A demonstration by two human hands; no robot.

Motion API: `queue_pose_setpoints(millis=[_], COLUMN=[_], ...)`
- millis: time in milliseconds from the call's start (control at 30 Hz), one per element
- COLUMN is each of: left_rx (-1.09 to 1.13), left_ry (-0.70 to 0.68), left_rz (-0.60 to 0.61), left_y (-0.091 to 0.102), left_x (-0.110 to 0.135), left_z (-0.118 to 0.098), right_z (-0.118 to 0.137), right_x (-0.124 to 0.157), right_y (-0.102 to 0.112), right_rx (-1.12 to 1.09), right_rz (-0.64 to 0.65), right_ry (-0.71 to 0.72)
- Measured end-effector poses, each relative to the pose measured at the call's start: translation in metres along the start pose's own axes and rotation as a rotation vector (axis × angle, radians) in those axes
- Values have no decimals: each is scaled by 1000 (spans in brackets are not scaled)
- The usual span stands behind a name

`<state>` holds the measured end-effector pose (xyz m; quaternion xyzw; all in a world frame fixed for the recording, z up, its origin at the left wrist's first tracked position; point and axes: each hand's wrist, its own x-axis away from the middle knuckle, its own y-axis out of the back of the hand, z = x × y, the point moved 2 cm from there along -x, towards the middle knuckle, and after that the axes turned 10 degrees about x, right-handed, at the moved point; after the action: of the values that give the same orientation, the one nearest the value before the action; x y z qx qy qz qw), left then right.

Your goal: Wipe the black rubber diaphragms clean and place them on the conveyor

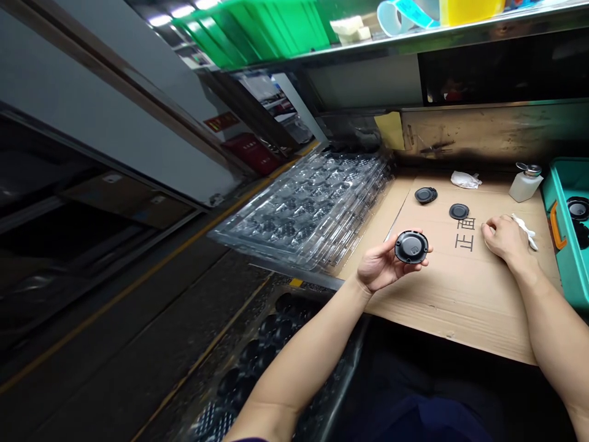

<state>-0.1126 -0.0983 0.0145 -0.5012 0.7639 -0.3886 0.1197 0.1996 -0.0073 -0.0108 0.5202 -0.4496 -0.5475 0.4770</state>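
My left hand (384,267) holds up a round black plastic cover (411,247) by its edge, over the cardboard sheet (442,301). The cover's dished face is turned toward me, with small notches or holes round its rim. My right hand (505,238) rests on the cardboard with its fingers curled closed. A crumpled white cloth (527,233) sticks out at its outer side; the part under the fingers is hidden. Farther back on the cardboard lie two black round pieces, a left one (425,195) and a right one (459,212).
Stacked clear plastic trays (299,209) stand at the left. At the right are a pump bottle (525,183) and a teal bin (559,202) holding black parts. Another white cloth (465,180) lies at the back. A shelf (414,44) with a green crate (276,31) crosses above.
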Motion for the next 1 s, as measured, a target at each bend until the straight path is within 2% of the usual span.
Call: queue_pose_setpoints(millis=[167,267,367,467,533,633,733,800,867,933,967,1000], left_rx=[37,-64,-442,-1079,-1406,-1592,-1707,-1791,-1859,-1905,-1915,-1925], left_ry=[5,-22,-79,-169,-210,-224,-389,-480,-438,-352,-275,-177], left_rz=[67,45,-32,-110,-90,-58,-129,-188,-210,-210,-216,-234], left_y=[0,2,10,18,18,11,-1,-7,-9,-5,1,9], left_x=[0,-3,-8,-11,-14,-33,-78,-114,-148,-178,-193,-207], left_z=[-1,-4,-5,-2,0,-6,-33,-55,-71,-81,-85,-88], right_z=[0,1,2,2,1,6,24,36,43,41,37,29], right_x=[0,-1,0,3,4,1,7,31,76,140,175,211], right_y=[-1,-1,1,0,-1,0,24,56,92,119,124,123], right_rx=[-5,-7,-10,-11,-6,7,35,26,-63,-205,-287,-357], right_rz=[-7,2,6,14,22,30,-47,-174,-356,-569,-628,-687], right_ry=[5,4,-1,-5,-6,6,33,84,225,463,517,498])
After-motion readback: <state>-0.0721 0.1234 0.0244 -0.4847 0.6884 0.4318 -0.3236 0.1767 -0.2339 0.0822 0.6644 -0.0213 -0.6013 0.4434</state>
